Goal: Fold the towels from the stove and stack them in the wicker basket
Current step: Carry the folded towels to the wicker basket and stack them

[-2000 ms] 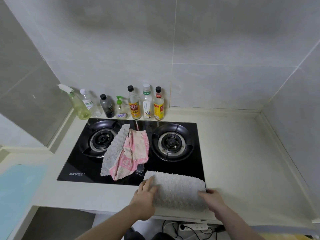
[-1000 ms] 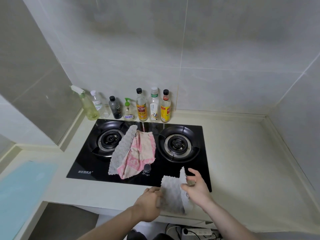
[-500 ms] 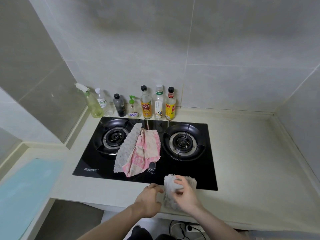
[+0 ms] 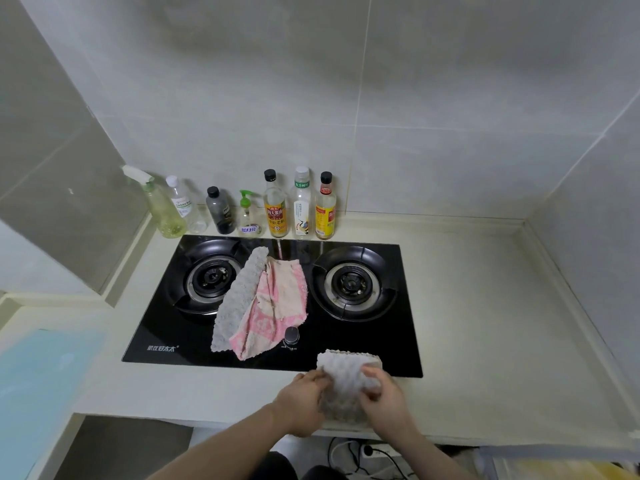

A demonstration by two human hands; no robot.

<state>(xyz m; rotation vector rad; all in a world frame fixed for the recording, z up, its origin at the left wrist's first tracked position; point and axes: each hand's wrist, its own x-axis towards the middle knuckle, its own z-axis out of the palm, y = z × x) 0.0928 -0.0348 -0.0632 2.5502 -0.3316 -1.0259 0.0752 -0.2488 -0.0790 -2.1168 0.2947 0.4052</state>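
Both hands hold one folded grey towel (image 4: 346, 382) at the front edge of the counter (image 4: 485, 323), just in front of the stove (image 4: 398, 341). The left hand (image 4: 301, 400) grips the towel's left side, with its fingers curled onto the cloth. The right hand (image 4: 384, 400) grips the right side, fingers curled over the top of the fold. The far end of the towel lies over the front right corner of the stove. The near end reaches the lip of the counter.

Two more towels lie on the stove, behind the hands and a bit to the left. A long grey towel (image 4: 239, 299) lies between the two burners, with its left edge over the left burner (image 4: 207, 278). A pink towel (image 4: 277, 306) lies just beside it, partly on top, and its near tip touches the stove knob (image 4: 291, 336). The right burner (image 4: 351, 284) is bare.

To the right of the stove, the pale counter is wide and open all the way to the wall corner. Behind the stove, a row of bottles (image 4: 301, 206) and a spray bottle (image 4: 159, 206) stands along the tiled wall (image 4: 346, 98). Far left of the stove is a light blue sheet (image 4: 38, 393). Under the counter edge, below the hands, cords and a power strip (image 4: 374, 452) show.
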